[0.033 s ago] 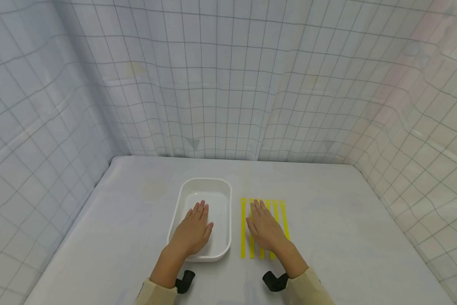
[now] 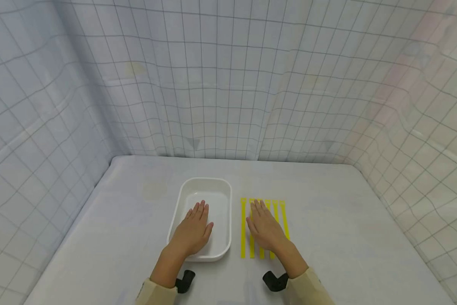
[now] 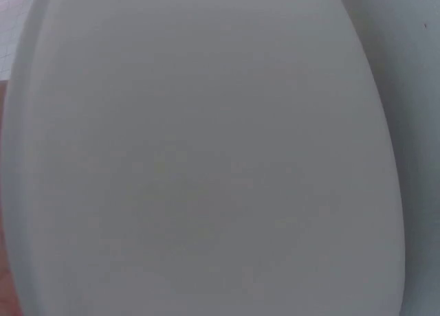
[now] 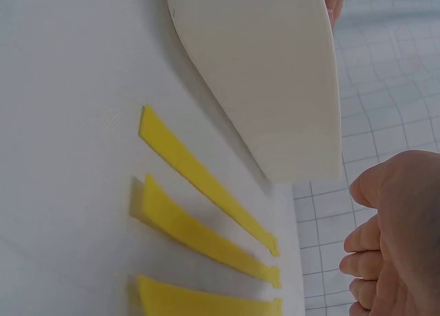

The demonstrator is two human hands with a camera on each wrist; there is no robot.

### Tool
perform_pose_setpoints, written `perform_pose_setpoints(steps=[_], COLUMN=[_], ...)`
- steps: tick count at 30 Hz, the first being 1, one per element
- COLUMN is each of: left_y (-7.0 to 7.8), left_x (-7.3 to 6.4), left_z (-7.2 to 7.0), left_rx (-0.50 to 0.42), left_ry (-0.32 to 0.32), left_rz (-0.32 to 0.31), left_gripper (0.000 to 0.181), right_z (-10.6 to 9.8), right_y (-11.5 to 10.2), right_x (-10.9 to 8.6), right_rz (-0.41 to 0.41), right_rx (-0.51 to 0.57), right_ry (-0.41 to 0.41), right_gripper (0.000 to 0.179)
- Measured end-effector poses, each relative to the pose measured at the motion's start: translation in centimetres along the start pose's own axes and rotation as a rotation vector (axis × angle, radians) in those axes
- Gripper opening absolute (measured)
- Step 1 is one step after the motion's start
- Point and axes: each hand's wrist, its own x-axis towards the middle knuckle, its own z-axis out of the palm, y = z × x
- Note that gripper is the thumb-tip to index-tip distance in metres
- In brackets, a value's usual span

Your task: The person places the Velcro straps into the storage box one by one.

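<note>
A white rectangular tray [image 2: 220, 205] with rounded corners stands left of centre on the table. My left hand [image 2: 193, 231] is over its near left part, palm down, fingers straight. The tray's outer wall [image 3: 220, 158] fills most of the left wrist view, hiding nearly all of that hand. To the right of the tray lie several long yellow strips [image 2: 243, 228], side by side, each with a small squarish head at the far end. My right hand [image 2: 266, 228] is extended palm down above them, covering their middles. In the right wrist view, this hand [image 4: 405, 227] grips nothing.
White cloth covers the table [image 2: 350, 212]. Grid-patterned white curtains [image 2: 228, 84] enclose the back and both sides. A black wrist-worn device [image 2: 185, 281] shows at the left wrist and another black device [image 2: 275, 281] at the right.
</note>
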Motion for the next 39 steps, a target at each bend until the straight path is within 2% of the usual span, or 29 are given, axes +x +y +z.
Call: perform_pose_setpoints(steps=[10, 17, 23, 28, 30, 35, 39], left_y=[0.2, 0.0, -0.5, -1.1, -1.4, -1.9, -2.1], left_x=[-0.1, -0.5, -1.0, -2.0, -2.6, -4.0, -4.6], left_z=[-0.2, 0.0, 0.6, 0.6, 0.4, -0.2, -0.5], left_rx=[0.009, -0.033, -0.058, -0.168, -0.225, -0.357, -0.441], left_ry=[0.012, 0.057, 0.111, 0.160, 0.172, 0.203, 0.239], left_rz=[0.022, 0.053, 0.050, 0.044, 0.020, -0.042, -0.050], left_gripper=[0.057, 0.056, 0.059, 0.062, 0.065, 0.075, 0.080], right_z=[0.4, 0.6, 0.9, 1.5, 1.8, 2.2, 2.6], right_y=[0.4, 0.5, 0.5, 0.5, 0.5, 0.5, 0.8], right_x=[-0.2, -0.3, -0.3, -0.1, -0.1, 0.1, 0.7], right_rz=[-0.019, -0.019, -0.015, -0.029, -0.031, -0.059, -0.087], right_rx=[-0.005, 0.034, 0.055, 0.040, 0.046, 0.124, 0.152], right_ry=[0.025, 0.052, 0.089, 0.161, 0.188, 0.255, 0.309], right_gripper=[0.055, 0.053, 0.053, 0.052, 0.050, 0.046, 0.040])
